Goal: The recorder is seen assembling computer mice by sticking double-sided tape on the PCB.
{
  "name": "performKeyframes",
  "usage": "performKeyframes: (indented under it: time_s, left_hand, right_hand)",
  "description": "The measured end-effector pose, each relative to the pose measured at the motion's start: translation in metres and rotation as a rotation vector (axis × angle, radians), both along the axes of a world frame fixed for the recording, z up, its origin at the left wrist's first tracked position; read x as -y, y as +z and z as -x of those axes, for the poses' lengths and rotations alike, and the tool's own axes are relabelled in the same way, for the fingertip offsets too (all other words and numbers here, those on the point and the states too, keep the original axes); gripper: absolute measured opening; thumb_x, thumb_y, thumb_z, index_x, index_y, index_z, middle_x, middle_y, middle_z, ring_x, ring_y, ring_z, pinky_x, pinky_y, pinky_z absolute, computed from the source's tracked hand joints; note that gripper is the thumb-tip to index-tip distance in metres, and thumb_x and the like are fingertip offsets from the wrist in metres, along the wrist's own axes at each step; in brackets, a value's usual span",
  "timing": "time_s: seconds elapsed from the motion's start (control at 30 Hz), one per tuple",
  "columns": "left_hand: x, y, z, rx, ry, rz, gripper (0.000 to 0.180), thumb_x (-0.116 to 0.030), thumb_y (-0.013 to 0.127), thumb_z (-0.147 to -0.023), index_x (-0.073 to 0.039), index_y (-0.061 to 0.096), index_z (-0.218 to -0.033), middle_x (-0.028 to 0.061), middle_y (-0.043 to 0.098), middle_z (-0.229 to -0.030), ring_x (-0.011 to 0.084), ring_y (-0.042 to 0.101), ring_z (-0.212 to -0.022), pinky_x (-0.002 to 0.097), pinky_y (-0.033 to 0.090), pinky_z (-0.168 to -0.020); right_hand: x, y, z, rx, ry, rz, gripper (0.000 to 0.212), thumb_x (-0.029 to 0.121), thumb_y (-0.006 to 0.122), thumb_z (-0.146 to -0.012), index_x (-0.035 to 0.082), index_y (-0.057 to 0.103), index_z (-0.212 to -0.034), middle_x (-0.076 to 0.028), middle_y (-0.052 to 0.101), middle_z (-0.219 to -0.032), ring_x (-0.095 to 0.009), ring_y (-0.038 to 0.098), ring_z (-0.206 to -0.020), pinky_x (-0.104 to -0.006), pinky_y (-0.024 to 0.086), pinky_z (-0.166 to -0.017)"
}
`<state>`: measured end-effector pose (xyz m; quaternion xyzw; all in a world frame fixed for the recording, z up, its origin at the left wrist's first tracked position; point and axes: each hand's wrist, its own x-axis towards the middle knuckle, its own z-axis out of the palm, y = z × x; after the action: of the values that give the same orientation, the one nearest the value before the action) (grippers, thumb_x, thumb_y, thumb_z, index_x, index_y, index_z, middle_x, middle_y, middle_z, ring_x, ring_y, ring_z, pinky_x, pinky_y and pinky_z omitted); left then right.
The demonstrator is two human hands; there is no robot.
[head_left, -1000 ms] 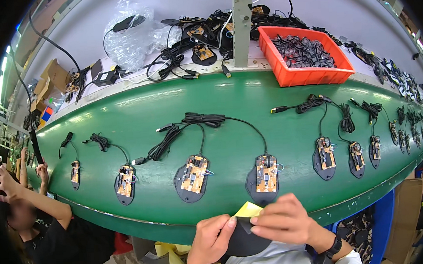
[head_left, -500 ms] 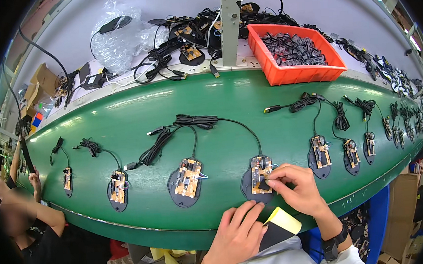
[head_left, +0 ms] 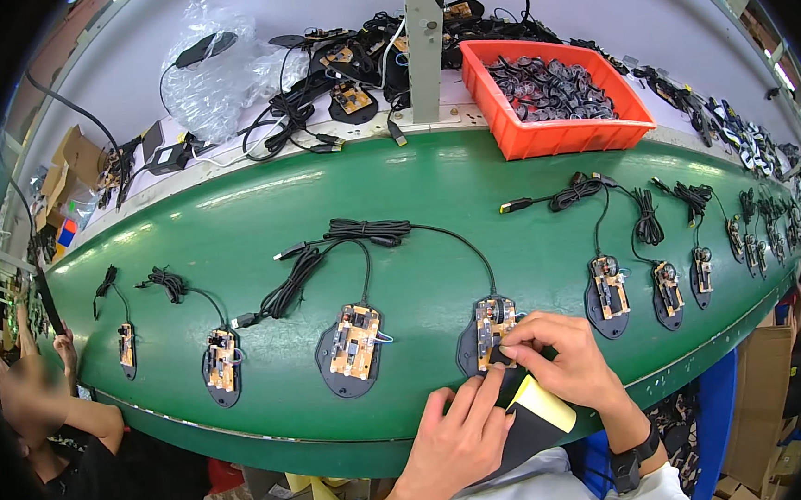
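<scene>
Left hand (head_left: 456,441) moved up, fingertips touching mouse base (head_left: 487,335) under right hand (head_left: 557,360); yellow sheet (head_left: 543,405) below

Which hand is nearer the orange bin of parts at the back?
Right. The right hand is at the mouse base on the belt, below the orange bin; the left hand sits lower, at the belt's near edge.

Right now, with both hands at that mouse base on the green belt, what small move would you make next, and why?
Probably press the right hand's fingertips down onto the circuit board. They pinch at its lower edge, seemingly placing a small piece, while the left hand steadies the black base beside the yellow sheet.
</scene>
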<state>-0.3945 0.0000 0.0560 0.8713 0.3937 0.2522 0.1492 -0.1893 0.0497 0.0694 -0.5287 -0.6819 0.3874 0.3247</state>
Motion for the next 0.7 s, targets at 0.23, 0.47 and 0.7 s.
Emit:
performKeyframes:
  time_s: [0.23,0.47,0.7]
  left_hand:
    - [-0.004,-0.003,-0.008,-0.031,-0.001,0.019,0.021,-0.015,0.073,-0.087,0.0,0.061,-0.079,0.0187,0.064,-0.142,0.0266,0.061,-0.1,0.0421,0.048,-0.083]
    - [-0.006,-0.007,-0.007,-0.012,-0.011,0.017,0.021,-0.015,0.073,-0.086,0.001,0.063,-0.078,0.0173,0.063,-0.144,0.0266,0.059,-0.099,0.0416,0.047,-0.082]
    - [-0.004,-0.012,-0.01,-0.013,-0.037,0.028,0.02,-0.015,0.074,-0.084,0.001,0.063,-0.078,0.0179,0.061,-0.147,0.0268,0.059,-0.1,0.0418,0.048,-0.084]
  right_hand:
    - [0.002,-0.008,0.0,0.019,-0.025,-0.129,0.015,-0.006,0.08,-0.082,-0.002,0.076,-0.097,-0.013,0.075,-0.092,-0.023,0.069,-0.072,-0.0321,0.054,-0.063]
    - [0.011,-0.005,0.011,0.335,-0.171,-0.318,0.027,0.004,0.084,-0.076,0.004,0.078,-0.103,-0.012,0.064,-0.101,-0.03,0.056,-0.093,-0.0406,0.049,-0.082]
    - [0.004,-0.018,0.013,0.342,-0.351,-0.092,0.078,0.012,0.086,-0.073,0.009,0.055,-0.144,-0.014,0.047,-0.124,-0.033,0.043,-0.12,-0.0458,0.033,-0.107]
